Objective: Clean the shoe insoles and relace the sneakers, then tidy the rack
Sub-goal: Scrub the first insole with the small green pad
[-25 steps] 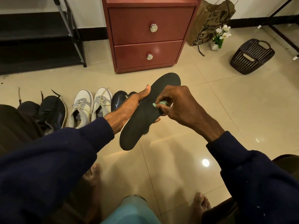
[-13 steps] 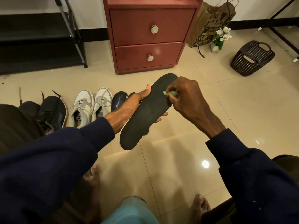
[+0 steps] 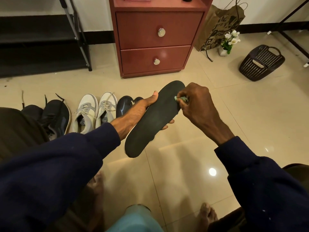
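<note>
Scrubbing looks to be the step in hand. The right hand pinches a small green wad between thumb and curled fingers and presses it onto the toe end of the black insole. The left hand grips the insole around its middle, with the thumb laid along the near edge and the fingers wrapped underneath, their tips showing at the opposite edge. The insole is thus held in the air between both hands, above the floor tiles, its heel end pointing back toward the person.

To do this well, the left hand should brace right behind the spot being rubbed, because a thin insole will probably bend away from pressure at its unsupported toe. Short, overlapping strokes from toe down to heel would likely cover the surface evenly. Whether the wad is damp cannot be told. Just left of the left hand, a pair of white sneakers stands on the floor, not yet dealt with.
</note>
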`<state>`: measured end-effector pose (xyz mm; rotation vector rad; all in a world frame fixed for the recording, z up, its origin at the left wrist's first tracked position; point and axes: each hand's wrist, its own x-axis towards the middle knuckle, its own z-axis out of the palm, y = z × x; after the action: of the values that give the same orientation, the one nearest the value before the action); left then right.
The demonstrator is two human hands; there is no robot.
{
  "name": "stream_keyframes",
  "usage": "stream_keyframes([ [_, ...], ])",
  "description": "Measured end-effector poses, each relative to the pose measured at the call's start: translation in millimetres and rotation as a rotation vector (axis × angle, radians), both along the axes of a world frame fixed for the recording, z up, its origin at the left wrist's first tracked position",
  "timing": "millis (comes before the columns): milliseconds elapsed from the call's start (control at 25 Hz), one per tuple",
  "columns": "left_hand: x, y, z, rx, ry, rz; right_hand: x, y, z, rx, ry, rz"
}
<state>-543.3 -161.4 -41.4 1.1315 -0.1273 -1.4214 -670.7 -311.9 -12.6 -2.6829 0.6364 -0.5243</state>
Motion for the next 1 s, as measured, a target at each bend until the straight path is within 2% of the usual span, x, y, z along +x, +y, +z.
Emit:
stream_keyframes([
  [160,0.4,-1.2,-0.1,0.029,-0.084,0.059,4.2,33.9,0.3,0.080,0.102,0.275],
  [240,0.7,-1.2,1.2,0.034,-0.103,0.039,5.0,19.2,2.1,0.068,0.050,0.199],
  [360,1.1,-2.0,0.4,0.027,-0.036,-0.004,1.3,-2.4,3.6,0.030,-0.008,0.038],
  [560,2.1,-2.4,-2.0,0.021,-0.070,0.051,5.2,26.9,3.5,0.135,0.080,0.255],
  [760,3.6,-1.9,-2.0,-0.001,-0.012,-0.004,0.9,-4.9,1.0,0.035,-0.046,0.010],
  [920,2.6,-1.3,-2.5,0.013,-0.010,0.023,2.8,19.5,-1.2,0.164,0.063,0.201],
  [1000,1.2,-1.8,-3.9,0.021,-0.028,-0.002,4.2,12.8,0.4,0.186,0.067,0.178],
])
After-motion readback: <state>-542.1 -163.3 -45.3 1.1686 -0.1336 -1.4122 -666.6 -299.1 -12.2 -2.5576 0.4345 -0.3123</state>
